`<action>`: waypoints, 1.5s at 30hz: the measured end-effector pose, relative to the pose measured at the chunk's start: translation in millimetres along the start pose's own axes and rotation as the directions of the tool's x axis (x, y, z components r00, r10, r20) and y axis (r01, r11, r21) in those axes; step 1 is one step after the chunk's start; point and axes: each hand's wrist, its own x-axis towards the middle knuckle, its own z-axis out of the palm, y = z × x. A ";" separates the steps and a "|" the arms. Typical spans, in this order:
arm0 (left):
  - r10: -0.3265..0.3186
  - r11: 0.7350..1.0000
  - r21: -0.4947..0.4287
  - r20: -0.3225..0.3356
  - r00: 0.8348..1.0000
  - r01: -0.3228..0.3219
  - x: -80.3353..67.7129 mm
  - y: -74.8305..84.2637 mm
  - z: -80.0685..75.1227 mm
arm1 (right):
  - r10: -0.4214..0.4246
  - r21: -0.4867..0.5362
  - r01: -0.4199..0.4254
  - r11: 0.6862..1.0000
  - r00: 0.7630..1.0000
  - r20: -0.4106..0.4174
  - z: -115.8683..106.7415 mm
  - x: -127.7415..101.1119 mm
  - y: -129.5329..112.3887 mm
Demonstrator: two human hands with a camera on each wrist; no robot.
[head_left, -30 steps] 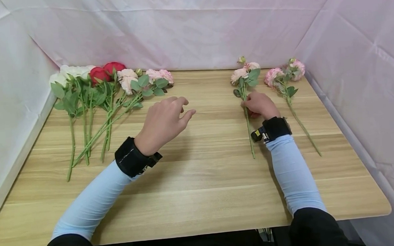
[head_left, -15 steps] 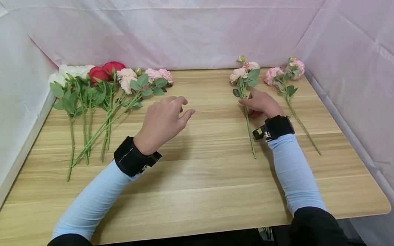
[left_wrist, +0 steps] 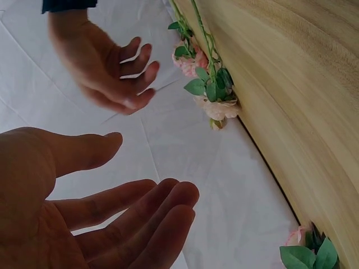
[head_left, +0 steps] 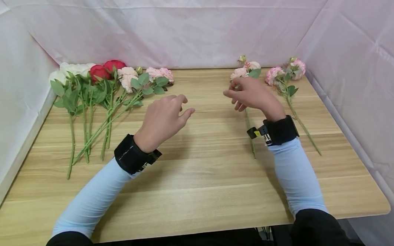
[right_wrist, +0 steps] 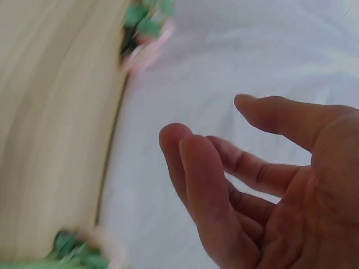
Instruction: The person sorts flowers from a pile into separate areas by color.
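Flower (head_left: 246, 73) lies upper right of centre on table (head_left: 203, 182), under my empty, loosely spread right hand (head_left: 252, 94); left hand (head_left: 161, 119) relaxed, holding nothing. Looks light, blooms delicate; I'd pinch mid-stem.

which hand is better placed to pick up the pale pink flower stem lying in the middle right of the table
Right. The right hand hovers open directly over the pale pink flower stem, while the left hand hangs open near the table's middle, well apart from it.
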 end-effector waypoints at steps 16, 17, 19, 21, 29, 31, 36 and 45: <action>-0.035 0.999 0.012 0.012 0.999 0.035 2.7 -5.9 2.2 | -0.227 -0.088 0.228 0.970 0.974 0.016 36.3 -7.4 -42.9; -0.040 0.999 0.018 0.019 0.999 0.040 3.2 -6.9 2.2 | -0.234 -0.092 0.235 0.968 0.972 0.013 36.7 -7.7 -43.3; -0.048 0.999 0.018 0.038 0.998 0.048 5.0 -9.9 2.2 | -0.247 -0.098 0.246 0.964 0.969 0.006 37.3 -8.0 -43.4; -0.057 0.998 0.018 0.054 0.997 0.056 7.3 -14.3 0.9 | -0.262 -0.101 0.260 0.960 0.965 0.000 37.3 -8.0 -42.8; -0.257 0.960 0.128 0.056 0.965 0.249 15.1 -63.4 -13.2 | -0.286 -0.086 0.286 0.954 0.958 0.012 37.3 -8.0 -41.6; -0.336 0.931 0.178 0.081 0.938 0.318 14.6 -80.3 -19.4 | -0.292 -0.093 0.292 0.952 0.956 0.020 37.7 -7.0 -40.8; -0.479 0.869 0.245 0.194 0.856 0.430 11.5 -118.1 -37.0 | -0.306 -0.120 0.307 0.944 0.952 0.025 38.7 -5.5 -39.3; -0.558 0.829 0.294 0.395 0.730 0.475 3.7 -163.4 -53.0 | -0.309 -0.110 0.311 0.944 0.950 0.034 38.4 -5.0 -38.6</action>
